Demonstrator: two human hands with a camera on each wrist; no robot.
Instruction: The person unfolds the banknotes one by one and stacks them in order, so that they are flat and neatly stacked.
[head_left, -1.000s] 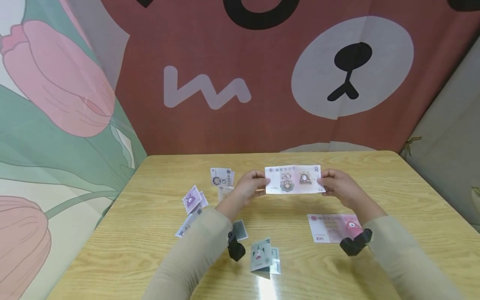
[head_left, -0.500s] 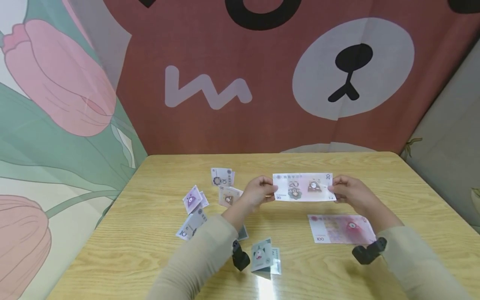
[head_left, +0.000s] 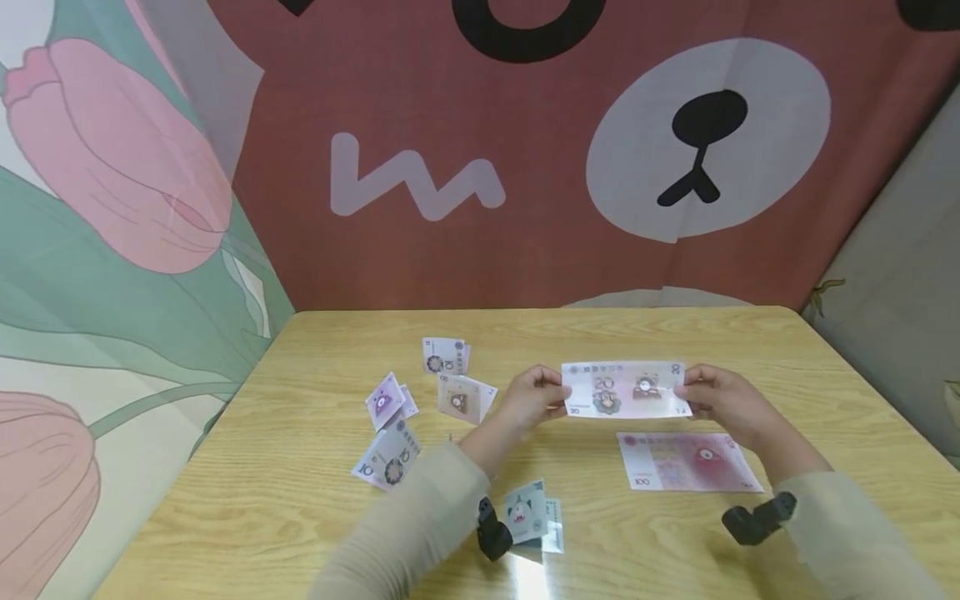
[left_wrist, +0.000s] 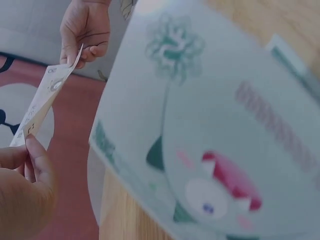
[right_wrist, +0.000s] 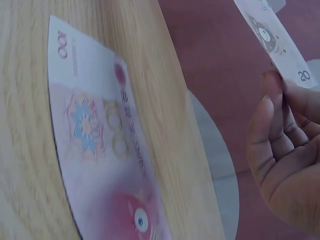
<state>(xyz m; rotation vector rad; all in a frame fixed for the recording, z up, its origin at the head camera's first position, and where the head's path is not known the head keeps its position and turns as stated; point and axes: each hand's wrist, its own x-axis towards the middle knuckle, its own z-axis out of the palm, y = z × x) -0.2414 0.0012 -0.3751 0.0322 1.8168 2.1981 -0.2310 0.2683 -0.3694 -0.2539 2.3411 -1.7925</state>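
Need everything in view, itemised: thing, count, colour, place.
20 note: 1, pale pinkish, raised between both hands
100 note: 1, pink-red, right half of table
Folded green note: 1, front middle of table
Far 10 note: 1, greyish, left half, farthest back
Near 10 note: 1, greyish, left half
Brown folded note: 1, left half
Purple folded note: 1, left half
Table: 1, light wood, below
Bear backdrop: 1, red-brown, behind
Tulip curtain: 1, green/pink, left
Grey curtain: 1, right
Wrist cameras: 2, black, at wrists
Sleeves: 2, beige; left one hides some table
Left hand: 1, pinching 20's left end
Right hand: 1, pinching its right end
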